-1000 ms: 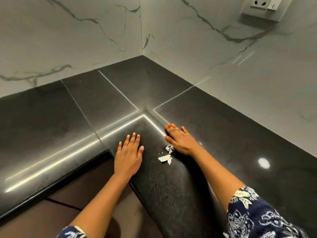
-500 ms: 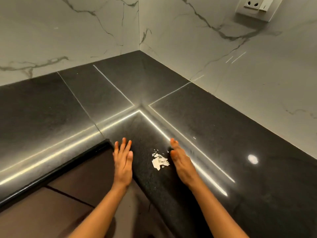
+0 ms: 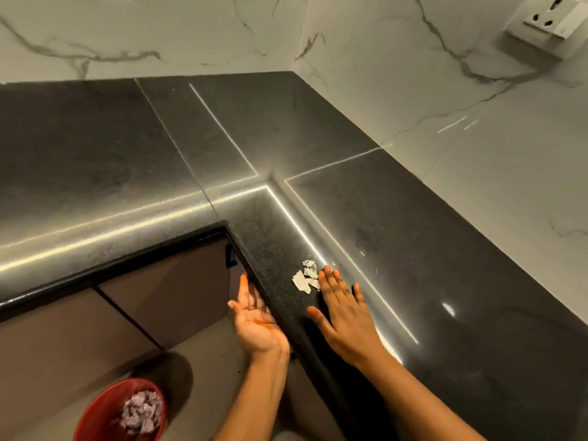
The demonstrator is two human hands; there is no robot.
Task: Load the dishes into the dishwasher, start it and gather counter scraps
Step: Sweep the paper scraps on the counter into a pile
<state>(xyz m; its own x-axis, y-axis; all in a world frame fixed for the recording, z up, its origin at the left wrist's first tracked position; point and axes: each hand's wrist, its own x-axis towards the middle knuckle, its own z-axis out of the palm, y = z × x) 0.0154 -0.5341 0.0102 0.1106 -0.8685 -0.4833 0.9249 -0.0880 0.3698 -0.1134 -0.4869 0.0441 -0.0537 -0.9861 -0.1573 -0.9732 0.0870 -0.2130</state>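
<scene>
Now the small pile of white paper scraps (image 3: pixel 306 278) lies on the black speckled stone surface (image 3: pixel 413 249), a bit below the middle of the frame and close to the front edge. The pile is longer than it is wide. Its long way runs up and down in the frame.

The right hand (image 3: pixel 345 316) lies flat on the surface, palm down, fingers spread. Its fingertips touch the right side of the scraps. The left hand (image 3: pixel 254 323) is held just below the edge, palm up, fingers loose and a little cupped. It holds nothing.

Half a second ago the left hand was palm down at the edge, and the right hand stood on its side. The scraps were farther from the edge.

A round red plastic bin (image 3: pixel 95 415) with torn bits inside shows at the lower left, on the floor.
</scene>
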